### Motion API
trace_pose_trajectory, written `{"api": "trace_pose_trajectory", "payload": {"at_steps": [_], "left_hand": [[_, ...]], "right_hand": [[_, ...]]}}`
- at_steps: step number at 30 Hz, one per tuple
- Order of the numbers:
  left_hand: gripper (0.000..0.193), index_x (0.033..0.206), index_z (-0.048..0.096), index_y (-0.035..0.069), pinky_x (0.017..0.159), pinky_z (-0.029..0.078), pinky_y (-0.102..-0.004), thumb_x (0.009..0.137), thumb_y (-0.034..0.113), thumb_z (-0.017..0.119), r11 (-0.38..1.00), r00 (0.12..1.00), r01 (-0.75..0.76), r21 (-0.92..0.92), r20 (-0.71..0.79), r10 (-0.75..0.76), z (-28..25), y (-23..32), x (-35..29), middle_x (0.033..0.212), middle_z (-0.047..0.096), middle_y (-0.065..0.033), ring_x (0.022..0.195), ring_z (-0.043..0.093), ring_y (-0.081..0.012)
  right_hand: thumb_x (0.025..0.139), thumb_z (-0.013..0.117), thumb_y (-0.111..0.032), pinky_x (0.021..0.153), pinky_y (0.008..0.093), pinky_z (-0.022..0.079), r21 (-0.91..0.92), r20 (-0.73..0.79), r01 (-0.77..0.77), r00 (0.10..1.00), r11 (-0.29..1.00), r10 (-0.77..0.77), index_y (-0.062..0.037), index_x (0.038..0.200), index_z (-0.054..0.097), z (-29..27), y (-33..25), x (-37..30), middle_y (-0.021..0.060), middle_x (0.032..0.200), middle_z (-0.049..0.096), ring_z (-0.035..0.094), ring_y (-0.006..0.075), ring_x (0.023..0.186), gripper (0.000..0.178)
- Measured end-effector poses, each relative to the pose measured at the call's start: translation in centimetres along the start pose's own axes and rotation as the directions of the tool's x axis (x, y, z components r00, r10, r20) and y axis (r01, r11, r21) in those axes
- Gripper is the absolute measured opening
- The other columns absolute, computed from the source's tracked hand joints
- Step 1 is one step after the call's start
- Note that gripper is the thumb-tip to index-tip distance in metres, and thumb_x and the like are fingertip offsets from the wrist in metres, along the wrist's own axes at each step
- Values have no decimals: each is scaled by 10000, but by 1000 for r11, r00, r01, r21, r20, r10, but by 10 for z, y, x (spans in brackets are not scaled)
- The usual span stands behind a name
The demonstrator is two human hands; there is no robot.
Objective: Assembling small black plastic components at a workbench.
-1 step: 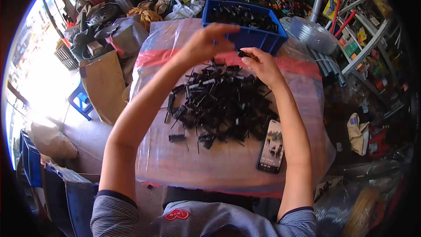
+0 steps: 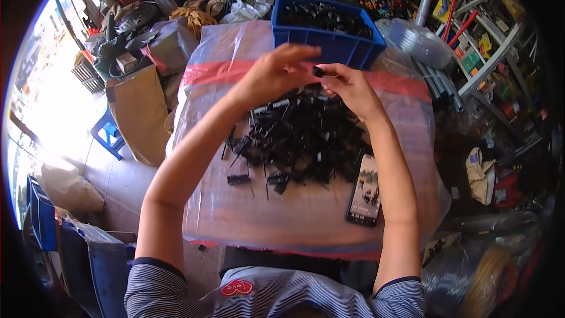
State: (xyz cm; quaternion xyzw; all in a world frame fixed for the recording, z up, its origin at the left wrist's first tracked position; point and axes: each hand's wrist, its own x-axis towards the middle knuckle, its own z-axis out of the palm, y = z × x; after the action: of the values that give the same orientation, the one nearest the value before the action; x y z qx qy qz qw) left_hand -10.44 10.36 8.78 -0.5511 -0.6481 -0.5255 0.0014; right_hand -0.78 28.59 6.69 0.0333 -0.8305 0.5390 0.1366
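My left hand [image 2: 276, 76] hovers over the far end of the pile, its fingers stretched out to the right and apart, with nothing seen in them. Just right of it, my right hand [image 2: 348, 87] pinches a small black plastic part [image 2: 318, 72] between thumb and fingers. The part's far end points toward my left hand; whether the left fingers touch it I cannot tell. Below both hands lies a heap of black plastic parts [image 2: 306, 135] with thin stems, loosely tangled. A few single parts [image 2: 238, 179] lie at its near left edge.
A blue crate [image 2: 329, 50] of black parts stands at the table's far side. A phone [image 2: 365, 191] with its screen lit lies beside my right forearm. Clear plastic sheeting with red bands covers the table [image 2: 235, 224]. Metal pipes [image 2: 435, 85] and a rack [image 2: 491, 59] crowd the right.
My left hand has come down a little, nearer to the right hand. The right hand with the black part has shifted slightly left.
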Motion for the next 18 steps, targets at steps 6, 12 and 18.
{"api": "trace_pose_trajectory", "payload": {"at_steps": [6, 12, 18], "left_hand": [[186, 998, 606, -6, 680, 461, -241, 822, 54, 593, 938, 934, 284, -196, -165, -318, 11, 32, -107, 838, 594, -52, 763, 581, -109], [238, 1020, 594, -18, 698, 447, -221, 856, 153, 599, 738, 802, 480, -475, -104, -589, 27, 20, -142, 777, 599, -20, 745, 561, -83], [245, 1038, 579, -22, 731, 462, -229, 865, 151, 591, 759, 844, 443, -477, -63, -532, 38, 36, -156, 833, 608, -37, 771, 576, -97]], "right_hand": [[848, 620, -169, 733, 223, 478, 421, 41, -74, 997, 904, 63, 1, 1149, 488, 75, -35, -70, 44, 989, 570, 569, 87, 805, 370], [844, 625, -136, 684, 190, 439, 57, -288, 116, 953, 992, -95, -14, 939, 610, 109, -8, -93, -5, 819, 613, 538, 44, 753, 156], [839, 627, -106, 670, 177, 437, 163, -401, 125, 915, 979, -50, -27, 1037, 563, 114, -8, -101, 18, 810, 599, 537, 44, 749, 223]]}}
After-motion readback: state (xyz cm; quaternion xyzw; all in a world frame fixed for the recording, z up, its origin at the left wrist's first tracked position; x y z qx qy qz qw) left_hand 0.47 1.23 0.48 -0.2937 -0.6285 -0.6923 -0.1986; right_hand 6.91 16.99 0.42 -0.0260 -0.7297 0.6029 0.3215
